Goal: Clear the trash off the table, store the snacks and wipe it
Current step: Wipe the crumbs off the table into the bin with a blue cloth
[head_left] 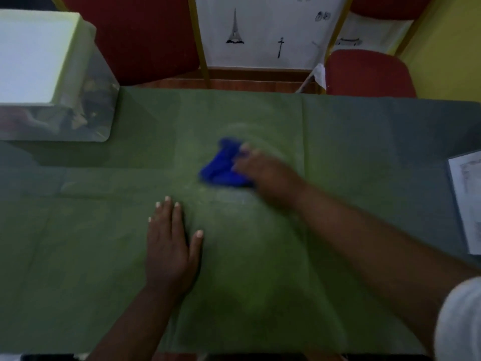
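The right hand is blurred, its fingers pressed on a blue cloth mid-table. The left hand lies flat, fingers spread, empty. A clear lidded bin at the far left shows murky contents; a paper is cut off at right.

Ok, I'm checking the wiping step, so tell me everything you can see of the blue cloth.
The blue cloth is a vivid blue, soft-looking fabric, bunched into a crumpled wad rather than spread flat. It lies on the green table cover near the middle, with faint streaks around it. The right hand presses on its right side, fingers over it; motion blur hides finer detail.
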